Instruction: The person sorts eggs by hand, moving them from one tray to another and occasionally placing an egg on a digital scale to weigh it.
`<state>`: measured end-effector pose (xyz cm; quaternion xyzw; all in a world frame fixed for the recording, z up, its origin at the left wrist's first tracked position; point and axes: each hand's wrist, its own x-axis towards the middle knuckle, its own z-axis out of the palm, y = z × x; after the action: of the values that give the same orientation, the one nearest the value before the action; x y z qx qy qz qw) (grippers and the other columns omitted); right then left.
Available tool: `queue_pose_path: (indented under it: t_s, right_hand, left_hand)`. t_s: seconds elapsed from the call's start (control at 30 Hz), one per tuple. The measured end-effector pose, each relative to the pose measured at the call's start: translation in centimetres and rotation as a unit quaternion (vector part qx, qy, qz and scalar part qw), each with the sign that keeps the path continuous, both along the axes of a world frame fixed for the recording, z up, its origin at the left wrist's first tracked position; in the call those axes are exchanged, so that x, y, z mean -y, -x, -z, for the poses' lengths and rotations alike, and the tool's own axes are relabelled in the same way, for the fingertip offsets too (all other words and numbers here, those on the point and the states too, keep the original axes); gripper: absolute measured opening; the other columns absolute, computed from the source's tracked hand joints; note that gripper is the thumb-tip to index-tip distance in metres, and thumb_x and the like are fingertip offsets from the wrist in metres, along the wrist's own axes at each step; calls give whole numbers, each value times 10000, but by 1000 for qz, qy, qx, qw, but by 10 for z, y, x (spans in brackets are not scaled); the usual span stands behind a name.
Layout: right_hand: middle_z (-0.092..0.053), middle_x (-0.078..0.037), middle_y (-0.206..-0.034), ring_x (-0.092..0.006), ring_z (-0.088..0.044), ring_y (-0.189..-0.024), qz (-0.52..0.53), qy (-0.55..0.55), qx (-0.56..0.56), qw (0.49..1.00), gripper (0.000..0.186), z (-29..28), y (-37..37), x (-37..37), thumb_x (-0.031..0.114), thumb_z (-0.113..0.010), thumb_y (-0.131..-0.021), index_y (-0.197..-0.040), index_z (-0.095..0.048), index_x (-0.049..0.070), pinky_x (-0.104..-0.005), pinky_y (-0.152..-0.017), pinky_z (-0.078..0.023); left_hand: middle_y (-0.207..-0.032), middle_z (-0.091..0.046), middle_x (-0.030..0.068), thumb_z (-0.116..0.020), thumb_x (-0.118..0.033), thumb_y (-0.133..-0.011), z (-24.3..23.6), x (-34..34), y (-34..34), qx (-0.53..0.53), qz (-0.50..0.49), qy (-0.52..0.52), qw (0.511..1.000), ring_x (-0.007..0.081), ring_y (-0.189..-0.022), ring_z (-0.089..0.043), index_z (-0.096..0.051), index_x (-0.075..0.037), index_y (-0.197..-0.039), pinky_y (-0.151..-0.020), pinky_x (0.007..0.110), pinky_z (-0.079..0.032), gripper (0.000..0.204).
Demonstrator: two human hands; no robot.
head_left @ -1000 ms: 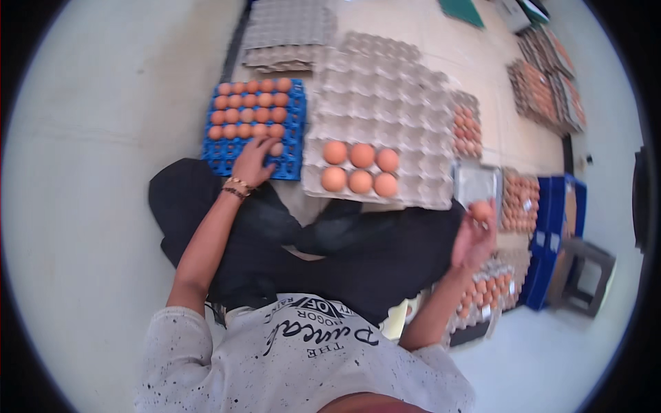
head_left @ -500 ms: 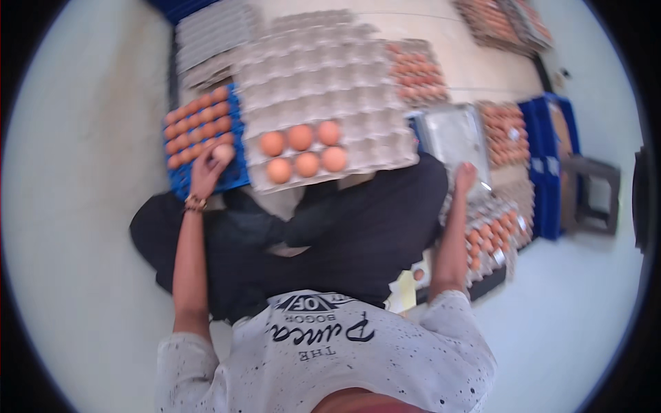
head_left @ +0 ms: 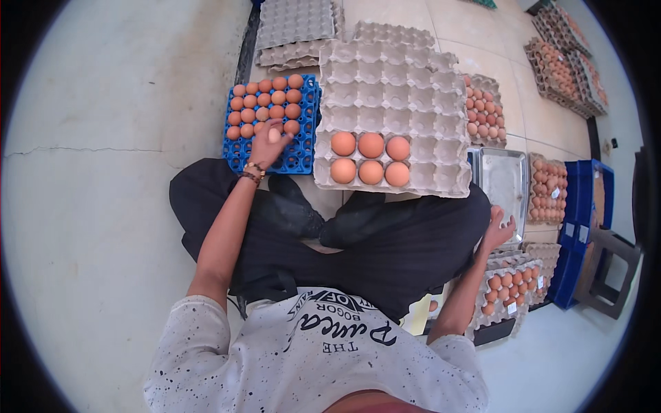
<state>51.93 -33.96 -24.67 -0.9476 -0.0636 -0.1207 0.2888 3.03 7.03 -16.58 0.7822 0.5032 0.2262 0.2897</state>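
Note:
My left hand (head_left: 265,149) is over the blue plastic egg tray (head_left: 301,164), its fingers closed on a light brown egg (head_left: 274,135). Rows of brown eggs (head_left: 264,99) fill the far part of that tray, and the near pockets show bare. Beside it, in front of my crossed legs, a stack of grey pulp egg trays (head_left: 434,168) carries two short rows of larger-looking eggs (head_left: 371,145) at its near left. My right hand (head_left: 497,228) hovers at or rests by the near left edge of a shiny metal tray (head_left: 502,165), fingers apart, with no held thing visible.
Filled egg trays stand behind the metal tray (head_left: 484,107), to its right (head_left: 548,189) and near my right forearm (head_left: 511,286). Further right are blue crates (head_left: 570,255) and a grey stool (head_left: 613,272). More pulp trays (head_left: 296,24) are stacked at the back left.
The whole view has shifted, so things sit further right. My left hand still holds the egg over the blue tray. My right hand's fingers look more spread at the metal tray's edge.

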Motion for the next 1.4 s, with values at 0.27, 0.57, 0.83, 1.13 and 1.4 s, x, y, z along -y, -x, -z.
queue_pose_path:
  t_s: [0.27, 0.57, 0.83, 1.13, 1.4]
  right_hand:
    - [-615, -176, -1200, -238, -613, -1027, -52, -290, -44, 955, 361, -124, 74, -14, 156, -620, -918, -1201, -584, -65, -348, -865, -489]
    - [-642, -120, -1001, -189, -659, -874, -259, -459, -133, 840, 169, -233, 220, -116, 10, -552, -940, -1096, -606, -27, -306, -782, -541]
    - [-526, -167, -1366, -265, -627, -1118, -650, -308, -261, 644, 636, -275, 318, -186, 25, -684, -800, -1394, -459, 39, -339, -866, -551]
    - [-611, -168, -1062, -357, -636, -992, -613, -334, -254, 669, 399, -248, 283, -145, 89, -692, -834, -1209, -567, 30, -418, -842, -521]
    - [-566, -109, -1002, -114, -518, -679, 66, -715, -110, 687, 346, -163, 100, -50, 186, -501, -973, -1288, -460, 50, -243, -548, -434]
  left_hand:
    - [-1106, -675, 199, -740, -219, -790, -4, -10, -16, -178, 18, -32, 983, 389, -995, -649, -613, -101, -1239, -870, 460, -527, 482]
    - [-902, -690, 61, -811, -251, -801, -39, -3, 38, 141, 10, -5, 990, 124, -745, -630, -615, 32, -1231, -639, 264, -520, 551]
    - [-720, -600, -27, -737, -225, -839, -203, 110, 33, 164, 74, 325, 928, 11, -528, -475, -652, -16, -1180, -444, 173, -350, 409]
    - [-713, -517, -28, -702, -237, -871, -198, 139, -23, 175, 166, 380, 893, 22, -463, -424, -618, 26, -1178, -380, 167, -293, 413]
    - [-805, -558, -13, -627, -83, -938, -175, 68, -111, 167, 138, -25, 976, 27, -592, -486, -620, -33, -1213, -491, 167, -396, 279]
